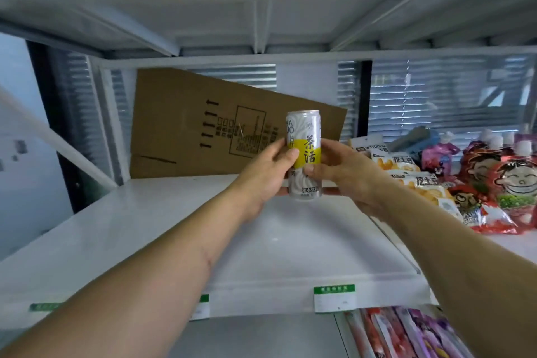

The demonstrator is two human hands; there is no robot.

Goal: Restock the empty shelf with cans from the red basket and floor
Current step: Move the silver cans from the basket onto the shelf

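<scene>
A tall slim can [304, 136], white and silver with a yellow band and black characters, stands upright over the middle of the white shelf [174, 235]. Both hands hold it. My left hand [268, 174] wraps its left side with the thumb across the yellow band. My right hand [344, 171] grips its right side and lower part. The can's base is at or just above the shelf surface; I cannot tell whether it touches. The red basket and the floor are out of view.
A flattened cardboard box [203, 125] leans against the back of the shelf. Snack bags and red pouches [479, 183] fill the shelf section to the right. Price labels [334, 298] hang on the front edge. More packets [406, 334] sit on the shelf below.
</scene>
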